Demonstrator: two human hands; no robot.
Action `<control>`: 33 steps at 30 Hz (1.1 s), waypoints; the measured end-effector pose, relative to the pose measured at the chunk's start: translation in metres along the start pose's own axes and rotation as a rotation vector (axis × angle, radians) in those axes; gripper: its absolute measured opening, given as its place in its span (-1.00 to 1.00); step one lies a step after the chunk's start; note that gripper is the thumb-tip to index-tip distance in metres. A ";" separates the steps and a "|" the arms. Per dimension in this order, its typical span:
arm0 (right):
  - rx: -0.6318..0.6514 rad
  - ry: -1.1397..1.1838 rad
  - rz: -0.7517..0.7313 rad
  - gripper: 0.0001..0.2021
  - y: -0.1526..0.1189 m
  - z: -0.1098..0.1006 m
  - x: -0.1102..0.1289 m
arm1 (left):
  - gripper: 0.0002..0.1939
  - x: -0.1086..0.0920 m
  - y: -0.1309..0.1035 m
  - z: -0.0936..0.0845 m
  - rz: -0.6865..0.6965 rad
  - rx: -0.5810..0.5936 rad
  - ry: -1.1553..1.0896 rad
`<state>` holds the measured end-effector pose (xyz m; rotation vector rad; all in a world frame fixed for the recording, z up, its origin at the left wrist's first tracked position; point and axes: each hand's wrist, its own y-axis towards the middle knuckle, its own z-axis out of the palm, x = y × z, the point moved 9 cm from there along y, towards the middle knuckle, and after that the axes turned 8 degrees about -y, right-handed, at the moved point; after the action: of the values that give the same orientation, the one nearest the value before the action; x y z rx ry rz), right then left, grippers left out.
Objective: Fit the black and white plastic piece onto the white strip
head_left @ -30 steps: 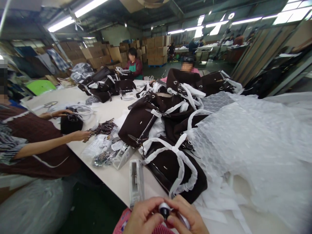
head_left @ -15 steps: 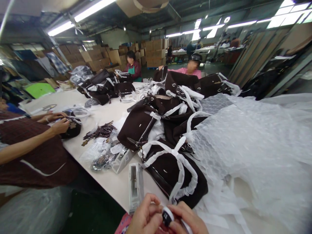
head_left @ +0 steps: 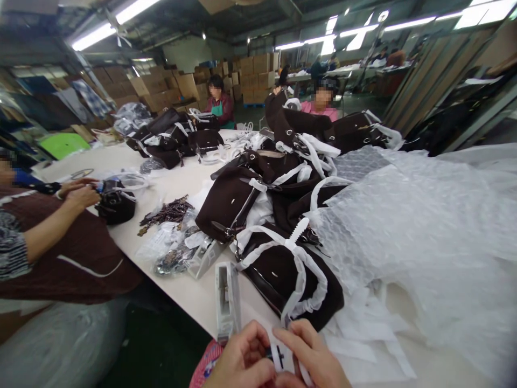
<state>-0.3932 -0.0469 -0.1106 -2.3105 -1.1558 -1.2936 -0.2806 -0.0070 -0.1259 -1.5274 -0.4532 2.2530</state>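
White and slim, a strip with a small dark piece beside it sits at the frame's bottom centre, held in the bent fingers of the left hand and right hand. Beyond, a dark brown bag with white-wrapped handles lies below more heaped bags.

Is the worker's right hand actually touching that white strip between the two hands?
Touching. The head view shows the right hand with one of its fingers laid against the upper part of the white strip.
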 end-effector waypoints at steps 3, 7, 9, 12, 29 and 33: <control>0.091 0.059 -0.023 -0.42 0.002 0.005 0.014 | -0.80 -0.007 -0.005 0.008 -0.008 0.039 0.046; 0.065 0.039 -0.061 -0.76 0.004 0.000 0.033 | -0.77 0.007 -0.006 0.007 -0.034 0.031 0.046; 0.018 0.031 -0.070 -0.81 0.003 -0.004 0.036 | -0.76 0.016 -0.006 0.006 -0.040 0.025 0.040; -0.018 0.063 -0.027 -0.81 -0.002 -0.003 0.031 | -0.74 0.022 -0.008 0.009 -0.058 0.028 0.024; 0.000 0.123 0.161 -0.86 -0.010 -0.006 0.013 | -0.85 -0.003 -0.005 0.029 -0.048 0.154 0.418; 0.128 0.091 0.208 -0.82 -0.010 -0.003 0.013 | -0.80 -0.023 -0.006 0.037 -0.013 0.231 0.654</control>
<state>-0.3987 -0.0360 -0.0999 -2.1894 -0.9145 -1.1994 -0.3063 -0.0140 -0.0915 -1.9821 -0.0089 1.5860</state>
